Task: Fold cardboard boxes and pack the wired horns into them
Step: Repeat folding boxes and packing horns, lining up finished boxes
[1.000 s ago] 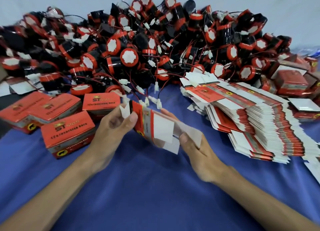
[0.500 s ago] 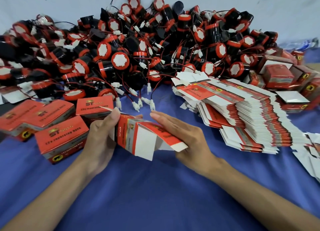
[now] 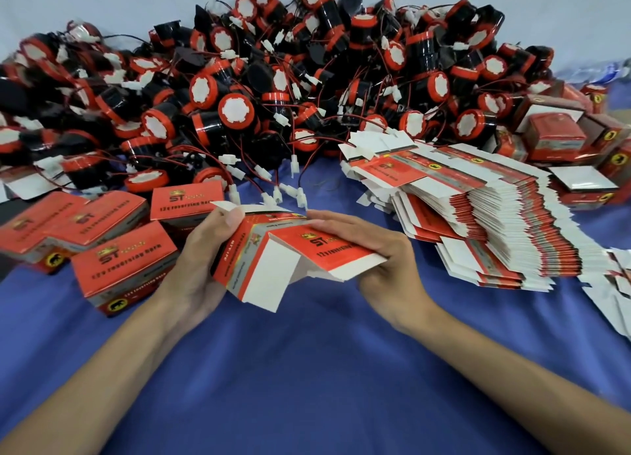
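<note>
1. A half-folded reversing-horn box (image 3: 273, 266) was held above the blue cloth (image 3: 307, 369).
2. Its left end was gripped by the left hand (image 3: 201, 266), its top panel pinched by the right hand (image 3: 389, 263).
3. Wired horns (image 3: 235, 109) were piled behind it.

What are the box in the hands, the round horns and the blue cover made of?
The box looks like thin cardboard: glossy red print outside, plain white inside, sharply creased flaps. The horns look like hard plastic, shiny black bodies with red rims that catch the light; their white faces I cannot tell. The blue cover seems soft matt cloth, gently rumpled.
</note>
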`<action>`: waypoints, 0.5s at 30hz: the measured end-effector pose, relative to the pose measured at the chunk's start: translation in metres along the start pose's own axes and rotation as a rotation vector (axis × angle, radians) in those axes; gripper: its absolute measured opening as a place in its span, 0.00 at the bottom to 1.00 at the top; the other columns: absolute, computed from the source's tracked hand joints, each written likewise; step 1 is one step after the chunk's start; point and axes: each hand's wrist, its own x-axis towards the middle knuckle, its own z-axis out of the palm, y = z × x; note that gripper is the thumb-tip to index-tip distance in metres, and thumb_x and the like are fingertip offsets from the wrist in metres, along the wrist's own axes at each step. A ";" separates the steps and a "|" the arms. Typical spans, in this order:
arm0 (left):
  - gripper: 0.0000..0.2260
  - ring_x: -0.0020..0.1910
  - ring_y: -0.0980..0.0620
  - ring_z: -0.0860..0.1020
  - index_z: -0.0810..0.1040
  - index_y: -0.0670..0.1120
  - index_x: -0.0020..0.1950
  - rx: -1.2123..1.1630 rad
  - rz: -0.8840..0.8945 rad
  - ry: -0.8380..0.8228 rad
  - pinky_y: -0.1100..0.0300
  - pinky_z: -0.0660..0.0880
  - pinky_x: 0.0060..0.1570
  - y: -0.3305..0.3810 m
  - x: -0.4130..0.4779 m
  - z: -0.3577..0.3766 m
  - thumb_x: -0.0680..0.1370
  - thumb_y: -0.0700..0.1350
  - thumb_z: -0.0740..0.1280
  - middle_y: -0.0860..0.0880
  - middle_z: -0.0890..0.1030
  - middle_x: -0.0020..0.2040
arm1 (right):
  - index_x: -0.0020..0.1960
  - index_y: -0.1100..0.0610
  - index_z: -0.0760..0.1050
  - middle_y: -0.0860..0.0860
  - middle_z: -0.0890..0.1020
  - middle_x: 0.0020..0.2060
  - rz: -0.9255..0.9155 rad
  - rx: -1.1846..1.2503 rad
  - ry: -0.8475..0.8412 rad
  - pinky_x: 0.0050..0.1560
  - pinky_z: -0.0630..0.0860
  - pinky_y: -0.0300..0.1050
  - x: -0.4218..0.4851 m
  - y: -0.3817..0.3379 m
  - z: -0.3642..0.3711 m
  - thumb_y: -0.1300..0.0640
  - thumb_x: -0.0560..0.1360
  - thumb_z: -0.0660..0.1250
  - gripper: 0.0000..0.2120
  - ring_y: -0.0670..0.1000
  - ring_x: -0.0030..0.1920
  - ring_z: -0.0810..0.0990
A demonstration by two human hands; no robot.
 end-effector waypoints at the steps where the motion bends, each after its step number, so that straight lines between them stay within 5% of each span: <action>1: 0.42 0.43 0.52 0.85 0.80 0.46 0.53 -0.017 0.001 -0.021 0.62 0.80 0.38 0.000 0.000 0.000 0.45 0.65 0.82 0.47 0.86 0.46 | 0.63 0.63 0.74 0.58 0.79 0.61 0.001 0.019 0.000 0.61 0.76 0.49 0.000 0.000 0.000 0.78 0.68 0.69 0.25 0.53 0.64 0.77; 5: 0.33 0.45 0.54 0.84 0.85 0.51 0.47 0.040 0.006 -0.123 0.64 0.80 0.39 -0.003 0.001 -0.003 0.48 0.67 0.81 0.49 0.86 0.46 | 0.62 0.61 0.74 0.58 0.79 0.61 -0.006 0.057 0.019 0.59 0.77 0.48 0.001 0.000 0.001 0.78 0.68 0.69 0.26 0.54 0.64 0.77; 11: 0.46 0.45 0.51 0.84 0.77 0.44 0.56 0.125 0.096 -0.016 0.61 0.81 0.41 -0.006 0.003 -0.003 0.47 0.69 0.79 0.47 0.86 0.48 | 0.63 0.59 0.74 0.54 0.78 0.62 0.061 0.088 0.033 0.63 0.72 0.43 0.005 -0.003 0.000 0.72 0.71 0.60 0.22 0.50 0.66 0.75; 15: 0.31 0.41 0.55 0.84 0.77 0.49 0.49 0.155 0.268 0.140 0.63 0.80 0.37 -0.011 0.006 -0.005 0.52 0.61 0.79 0.54 0.85 0.42 | 0.67 0.63 0.71 0.58 0.77 0.63 0.116 0.181 0.017 0.63 0.72 0.49 0.006 -0.005 -0.010 0.56 0.64 0.60 0.32 0.55 0.65 0.74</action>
